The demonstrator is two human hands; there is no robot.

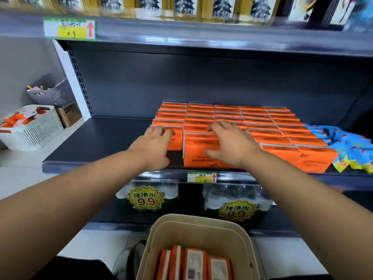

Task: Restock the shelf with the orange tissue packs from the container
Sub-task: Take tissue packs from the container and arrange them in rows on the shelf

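i see the shelf (pixel 101 138) carrying orange tissue packs (pixel 252 122) in rows from mid to right, up to its front edge; more stand in the container (pixel 201 233) below. left grip (pixel 155 144) curls over the front-left pack, right grip (pixel 232 144) lies spread flat on the packs beside it.

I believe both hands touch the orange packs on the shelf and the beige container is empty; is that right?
Not quite: the head view shows several orange packs in the beige container. The left hand and right hand do touch the shelved packs.
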